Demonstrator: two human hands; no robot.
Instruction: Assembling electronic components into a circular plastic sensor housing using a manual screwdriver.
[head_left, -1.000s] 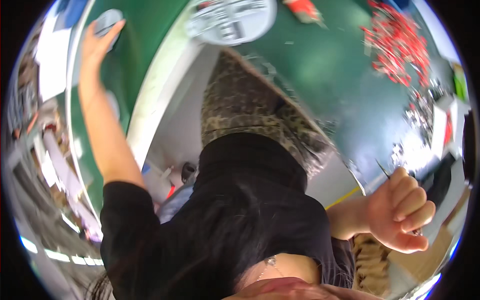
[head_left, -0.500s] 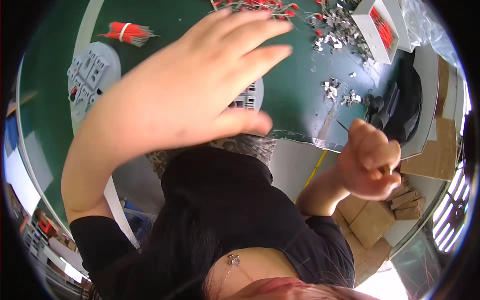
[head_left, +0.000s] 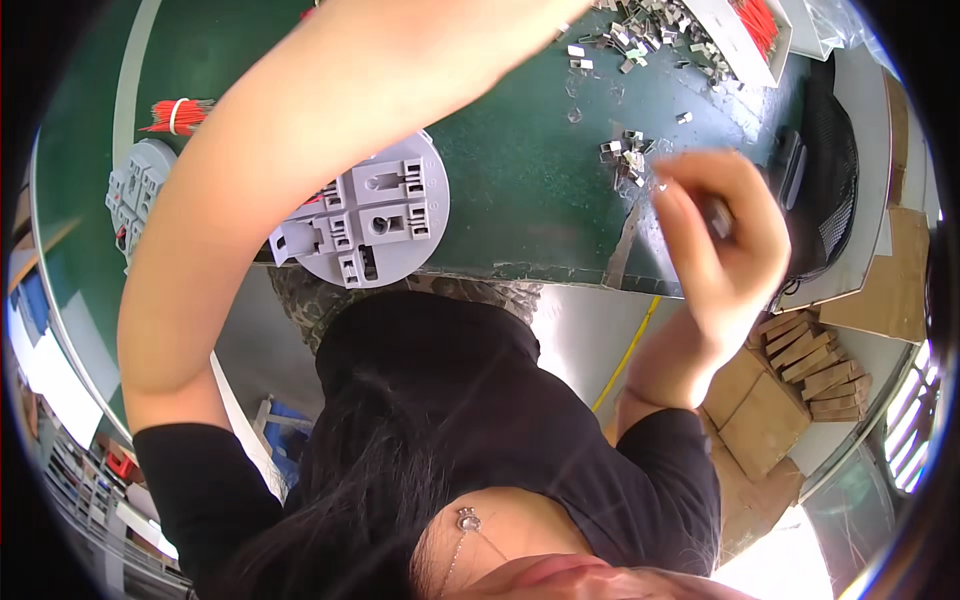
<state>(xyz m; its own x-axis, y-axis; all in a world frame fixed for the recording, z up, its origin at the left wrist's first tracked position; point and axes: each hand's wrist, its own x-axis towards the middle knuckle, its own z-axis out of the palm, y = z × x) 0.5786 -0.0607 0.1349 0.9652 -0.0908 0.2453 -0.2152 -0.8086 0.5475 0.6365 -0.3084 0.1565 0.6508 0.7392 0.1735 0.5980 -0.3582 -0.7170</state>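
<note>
One smooth green tabletop spans the view. Over it the left forearm now reaches farther, the left hand gone past the top edge, so its hold cannot be told. More now shows of a round grey plastic disc, ridged with moulded slots, at the front edge. The right hand now curls, blurred, beside shiny angular metal clips; whether it pinches anything is unclear.

Left hand is cut off; right hand blurs.
</note>
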